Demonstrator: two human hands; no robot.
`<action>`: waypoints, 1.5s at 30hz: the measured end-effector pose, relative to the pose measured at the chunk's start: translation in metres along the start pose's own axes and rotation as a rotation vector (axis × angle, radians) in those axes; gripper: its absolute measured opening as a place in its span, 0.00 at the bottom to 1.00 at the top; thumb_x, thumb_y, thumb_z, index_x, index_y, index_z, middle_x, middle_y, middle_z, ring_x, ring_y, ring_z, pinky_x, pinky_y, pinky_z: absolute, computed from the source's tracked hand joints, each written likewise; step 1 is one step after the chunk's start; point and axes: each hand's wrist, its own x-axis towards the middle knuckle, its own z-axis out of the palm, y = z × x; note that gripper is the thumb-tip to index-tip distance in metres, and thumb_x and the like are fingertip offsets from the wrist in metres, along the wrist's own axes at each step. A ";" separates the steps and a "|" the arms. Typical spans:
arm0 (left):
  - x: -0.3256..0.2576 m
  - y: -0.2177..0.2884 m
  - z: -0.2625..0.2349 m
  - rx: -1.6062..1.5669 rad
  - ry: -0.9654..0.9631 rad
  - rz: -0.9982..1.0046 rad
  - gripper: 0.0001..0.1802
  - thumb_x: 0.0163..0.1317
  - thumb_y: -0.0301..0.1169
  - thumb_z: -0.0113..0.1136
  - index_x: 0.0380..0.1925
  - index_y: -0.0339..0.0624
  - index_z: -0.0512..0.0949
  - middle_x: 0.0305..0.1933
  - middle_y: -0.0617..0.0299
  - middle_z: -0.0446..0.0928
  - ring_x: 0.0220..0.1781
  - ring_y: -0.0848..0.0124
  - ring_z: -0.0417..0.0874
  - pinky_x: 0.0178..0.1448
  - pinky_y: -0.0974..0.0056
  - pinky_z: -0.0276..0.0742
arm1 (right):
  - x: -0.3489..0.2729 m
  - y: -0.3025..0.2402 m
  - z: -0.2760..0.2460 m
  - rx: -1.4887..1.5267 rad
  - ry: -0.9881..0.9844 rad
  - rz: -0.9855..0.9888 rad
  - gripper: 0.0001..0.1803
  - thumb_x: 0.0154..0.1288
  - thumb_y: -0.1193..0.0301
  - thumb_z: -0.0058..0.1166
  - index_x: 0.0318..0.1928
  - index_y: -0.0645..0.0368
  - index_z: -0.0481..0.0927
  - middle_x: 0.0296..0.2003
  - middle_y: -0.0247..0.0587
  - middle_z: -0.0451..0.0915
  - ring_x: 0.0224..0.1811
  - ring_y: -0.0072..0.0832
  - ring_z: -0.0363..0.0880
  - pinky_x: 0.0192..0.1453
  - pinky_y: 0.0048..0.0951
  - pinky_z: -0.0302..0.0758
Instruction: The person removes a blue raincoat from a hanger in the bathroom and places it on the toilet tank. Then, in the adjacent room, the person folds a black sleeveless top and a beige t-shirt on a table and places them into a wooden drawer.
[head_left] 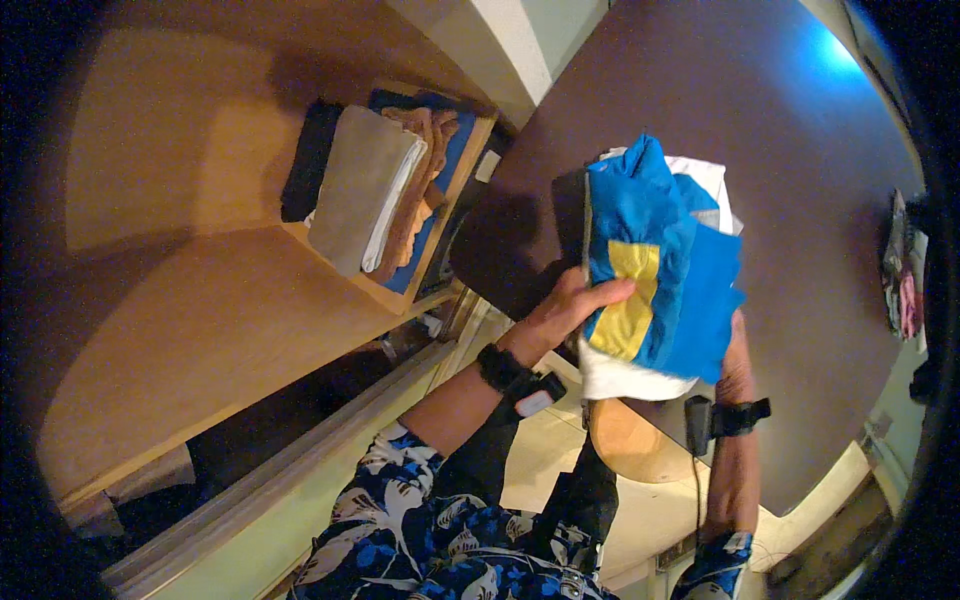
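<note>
A folded garment (665, 285), blue with a yellow patch and white parts, is held up over the dark brown table. My left hand (578, 305) grips its left edge, the thumb lying across the yellow patch and the other fingers out of sight underneath. At the lower right edge my right hand (737, 355) holds the cloth, with its fingers hidden behind the blue fabric. White cloth shows along the garment's bottom and at its upper right corner.
To the left is a wooden shelf (200, 330) with a stack of folded clothes (365, 190) at its right end. The dark table (800, 180) spreads under and beyond the garment. Other cloth (905, 280) lies at the far right. A round wooden stool (640, 445) stands below.
</note>
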 end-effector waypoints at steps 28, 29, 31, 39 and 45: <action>-0.058 0.034 -0.062 -0.049 0.348 0.110 0.31 0.48 0.41 0.64 0.53 0.44 0.70 0.50 0.62 0.74 0.51 0.67 0.76 0.59 0.62 0.70 | -0.009 -0.023 0.097 0.153 -0.369 0.057 0.34 0.56 0.65 0.59 0.61 0.60 0.63 0.51 0.42 0.75 0.50 0.31 0.75 0.55 0.34 0.72; -0.053 0.042 -0.069 -0.028 0.313 0.098 0.25 0.49 0.35 0.62 0.50 0.44 0.72 0.50 0.61 0.75 0.51 0.66 0.76 0.57 0.63 0.70 | -0.010 -0.028 0.100 0.184 -0.357 0.064 0.32 0.57 0.66 0.58 0.60 0.60 0.63 0.51 0.41 0.75 0.50 0.30 0.75 0.55 0.34 0.72; -0.045 0.075 -0.062 0.094 0.346 -0.004 0.20 0.52 0.28 0.60 0.47 0.43 0.74 0.50 0.60 0.75 0.50 0.66 0.76 0.56 0.64 0.71 | -0.010 -0.041 0.108 0.216 -0.329 0.053 0.26 0.58 0.71 0.55 0.58 0.60 0.65 0.49 0.39 0.75 0.49 0.29 0.75 0.55 0.36 0.73; -0.071 0.160 -0.163 0.986 0.265 0.156 0.23 0.51 0.24 0.57 0.51 0.43 0.73 0.53 0.58 0.74 0.57 0.65 0.72 0.62 0.62 0.66 | 0.013 -0.034 0.203 0.342 -0.528 -0.124 0.32 0.59 0.75 0.56 0.62 0.57 0.60 0.53 0.37 0.73 0.53 0.27 0.72 0.59 0.30 0.68; -0.118 0.268 -0.280 0.601 0.537 -0.210 0.20 0.54 0.29 0.60 0.48 0.39 0.74 0.48 0.59 0.77 0.51 0.66 0.76 0.58 0.61 0.69 | 0.051 -0.037 0.323 0.268 -0.836 -0.335 0.38 0.57 0.67 0.61 0.64 0.59 0.55 0.56 0.40 0.68 0.58 0.30 0.66 0.64 0.31 0.62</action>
